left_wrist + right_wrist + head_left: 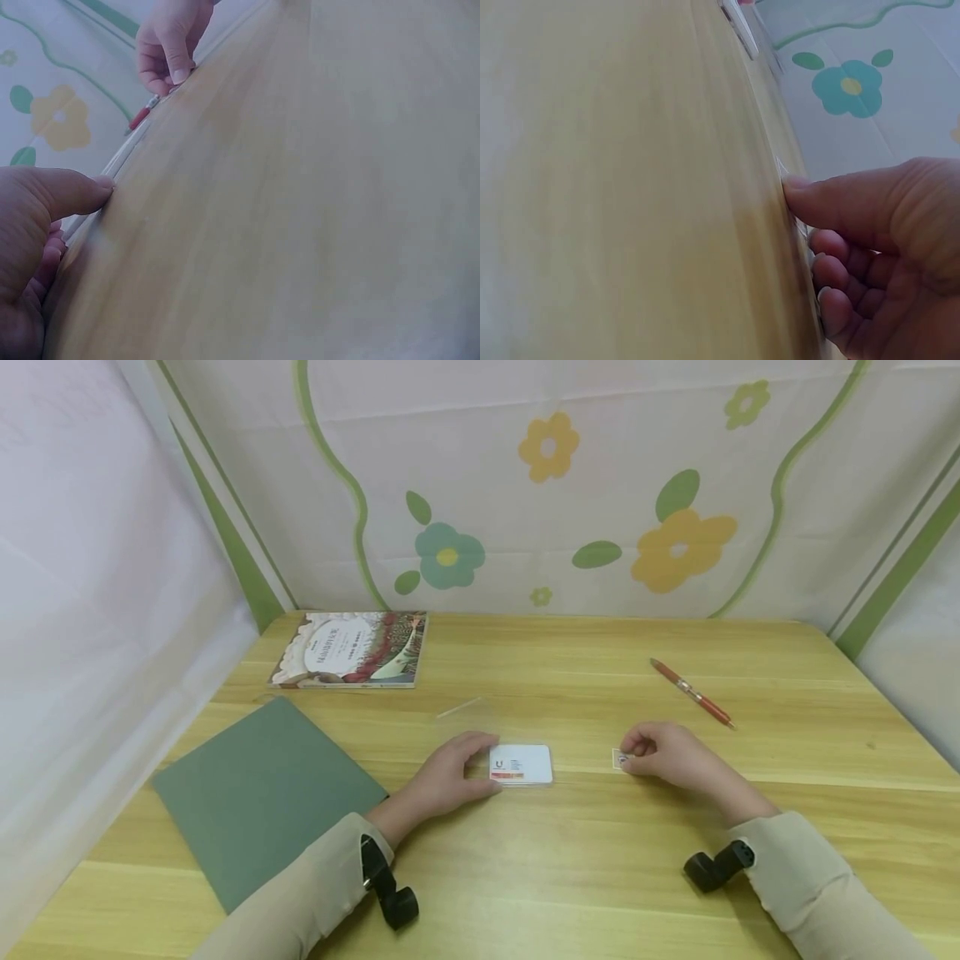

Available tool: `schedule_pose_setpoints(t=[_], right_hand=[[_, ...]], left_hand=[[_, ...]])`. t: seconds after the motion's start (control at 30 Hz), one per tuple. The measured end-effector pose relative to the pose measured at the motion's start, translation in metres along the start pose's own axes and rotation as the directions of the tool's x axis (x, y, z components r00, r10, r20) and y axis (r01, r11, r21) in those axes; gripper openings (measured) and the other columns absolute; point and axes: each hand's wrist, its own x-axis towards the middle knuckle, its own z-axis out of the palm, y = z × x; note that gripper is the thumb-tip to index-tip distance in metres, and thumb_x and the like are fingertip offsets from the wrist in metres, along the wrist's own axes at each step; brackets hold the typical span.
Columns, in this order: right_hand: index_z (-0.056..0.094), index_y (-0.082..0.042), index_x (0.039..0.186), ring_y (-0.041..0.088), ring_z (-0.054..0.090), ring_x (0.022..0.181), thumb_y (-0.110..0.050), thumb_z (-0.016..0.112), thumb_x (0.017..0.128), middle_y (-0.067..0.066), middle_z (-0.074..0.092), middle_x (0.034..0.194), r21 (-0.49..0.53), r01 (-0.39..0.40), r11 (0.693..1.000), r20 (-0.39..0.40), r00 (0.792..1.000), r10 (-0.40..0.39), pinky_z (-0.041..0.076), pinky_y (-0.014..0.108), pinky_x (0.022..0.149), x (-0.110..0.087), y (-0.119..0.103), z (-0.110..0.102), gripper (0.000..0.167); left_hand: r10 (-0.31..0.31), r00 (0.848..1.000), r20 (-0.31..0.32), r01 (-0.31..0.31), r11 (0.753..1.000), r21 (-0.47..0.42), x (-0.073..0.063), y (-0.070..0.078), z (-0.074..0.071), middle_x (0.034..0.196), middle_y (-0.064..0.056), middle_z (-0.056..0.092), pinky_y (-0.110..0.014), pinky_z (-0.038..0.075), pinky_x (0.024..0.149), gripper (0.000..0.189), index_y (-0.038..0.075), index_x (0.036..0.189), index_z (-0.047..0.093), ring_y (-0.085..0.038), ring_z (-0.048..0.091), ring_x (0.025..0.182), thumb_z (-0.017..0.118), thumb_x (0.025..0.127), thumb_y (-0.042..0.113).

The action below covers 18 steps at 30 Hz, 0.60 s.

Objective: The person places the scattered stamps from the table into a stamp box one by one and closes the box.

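In the head view, my left hand (444, 775) holds a flat clear case of white cards (534, 763) by its left end, thumb on the near side and a finger on the far side. The top card carries a dark logo, small print and an orange-red strip. To the right, my right hand (675, 758) pinches a small white-edged paper piece with a dark print (617, 759), low at the tabletop; the fingers cover much of it. In the right wrist view, the thumb (840, 196) presses at the piece's edge, and the other fingers are curled.
A clear plastic piece (463, 712) lies behind the case. A red pen (692, 693) lies at the back right. A dark green folder (262, 802) is beside my left forearm, with an illustrated book (348, 649) behind it. A floral curtain (495, 468) borders the wooden table (585, 877).
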Motion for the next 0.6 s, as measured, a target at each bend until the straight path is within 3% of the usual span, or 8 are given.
schedule_pose_setpoints(t=[0.37, 0.6], right_hand=[[0.062, -0.006, 0.092, 0.018, 0.05, 0.08, -0.018, 0.07, 0.081, 0.004, 0.059, 0.088, 0.011, 0.005, 1.0, -0.002, 1.0, -0.005, 0.042, 0.031, 0.071, -0.0004, -0.0017, -0.0007, 0.018], [0.06, -0.006, 0.091, 0.018, 0.048, 0.076, -0.016, 0.07, 0.08, 0.004, 0.057, 0.084, 0.03, -0.001, 1.0, -0.003, 1.0, 0.001, 0.042, 0.028, 0.066, -0.0011, -0.0028, -0.001, 0.018]], left_hand=[[0.007, 1.0, -0.002, -0.007, 1.0, 0.01, 0.0002, -0.0007, 0.0001, 0.13, -0.006, 0.051, -0.04, 0.041, 0.095, 0.058, 0.009, 0.131, 0.052, -0.021, 0.049, 0.115, 0.073, 0.079, 0.023], [0.014, 1.0, -0.003, -0.014, 1.0, 0.004, 0.0005, -0.0019, 0.0002, 0.13, -0.007, 0.051, -0.039, 0.042, 0.094, 0.058, 0.009, 0.131, 0.051, -0.02, 0.049, 0.114, 0.073, 0.079, 0.023]])
